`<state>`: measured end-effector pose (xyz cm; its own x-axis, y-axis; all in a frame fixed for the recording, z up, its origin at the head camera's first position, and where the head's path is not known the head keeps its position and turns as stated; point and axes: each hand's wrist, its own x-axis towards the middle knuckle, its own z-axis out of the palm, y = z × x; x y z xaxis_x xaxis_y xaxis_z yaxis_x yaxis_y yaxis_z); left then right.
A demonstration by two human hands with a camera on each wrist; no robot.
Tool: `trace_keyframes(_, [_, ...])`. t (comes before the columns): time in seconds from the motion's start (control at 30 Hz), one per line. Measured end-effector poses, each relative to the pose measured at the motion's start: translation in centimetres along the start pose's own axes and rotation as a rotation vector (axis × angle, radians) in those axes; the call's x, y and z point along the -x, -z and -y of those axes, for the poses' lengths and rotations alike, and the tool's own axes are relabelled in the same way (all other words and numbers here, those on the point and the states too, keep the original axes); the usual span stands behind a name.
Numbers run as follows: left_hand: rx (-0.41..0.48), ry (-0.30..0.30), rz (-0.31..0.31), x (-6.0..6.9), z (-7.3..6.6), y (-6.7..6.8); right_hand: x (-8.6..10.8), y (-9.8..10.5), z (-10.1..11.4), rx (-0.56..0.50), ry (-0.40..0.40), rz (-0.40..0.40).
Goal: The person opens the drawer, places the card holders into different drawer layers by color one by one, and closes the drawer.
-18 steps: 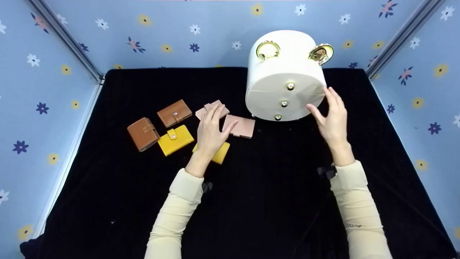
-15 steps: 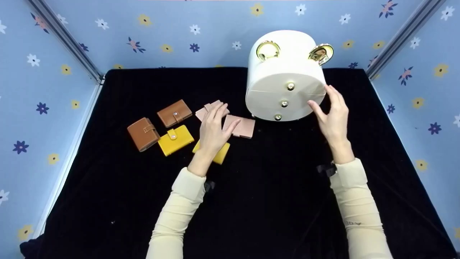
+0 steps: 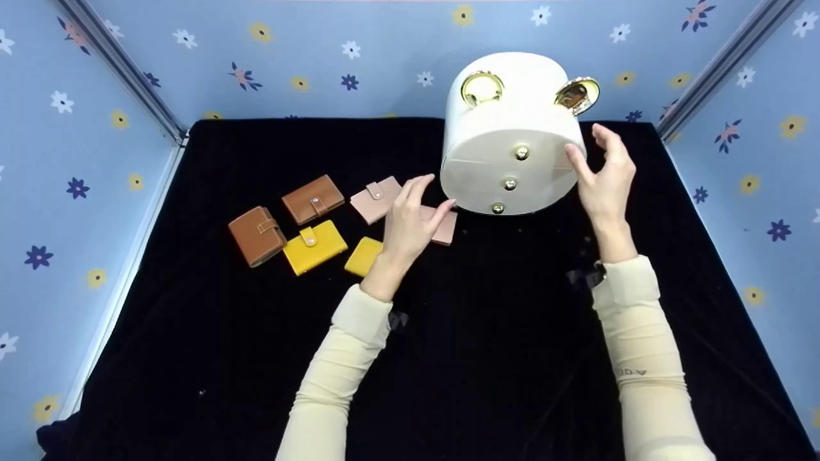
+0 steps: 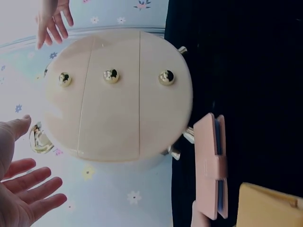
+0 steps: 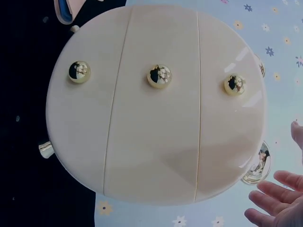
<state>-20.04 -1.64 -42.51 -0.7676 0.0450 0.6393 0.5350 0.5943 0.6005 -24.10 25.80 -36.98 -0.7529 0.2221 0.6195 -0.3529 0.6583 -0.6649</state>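
Observation:
A white rounded drawer box [image 3: 477,176] with gold knobs and two round gold ears [image 3: 482,89] stands at the back right. My left hand [image 3: 410,224] hovers at the box's lower left, fingers spread and holding nothing. Beneath it lies a pink card wallet [image 3: 445,232], partly hidden by the hand. On the box's other side is my right hand [image 3: 605,182], thumb in front of the right edge and fingers beside it. Whether that thumb touches the box I cannot tell. Three drawer fronts, one knob [image 5: 159,76] each, show in the right wrist view.
Left of the box lie a second pink wallet [image 3: 376,198], two yellow wallets [image 3: 315,248] and two brown wallets [image 3: 312,198] on black cloth [image 3: 487,358]. Blue flowered panels [image 3: 359,57] stand behind and at both sides.
My left hand has moved right, from over the pink and yellow wallets toward the box. My right hand has shifted up and slightly right along the box's side.

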Motion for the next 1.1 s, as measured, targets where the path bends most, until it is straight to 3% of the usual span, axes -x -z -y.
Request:
trace_keyframes(0.23, [0.048,0.03,0.008,-1.2,-0.8,-1.3,-1.7,-0.2,-0.4,0.032,-0.105,0.045])
trace_keyframes(0.7, [0.1,0.068,0.052,-3.5,-2.5,-3.9,-4.4,-0.8,-1.0,-0.02,-0.279,0.115])
trace_keyframes(1.1, [0.055,0.081,0.133,-5.0,-4.2,-6.0,-6.0,-1.8,-1.3,-0.081,-0.438,0.14])
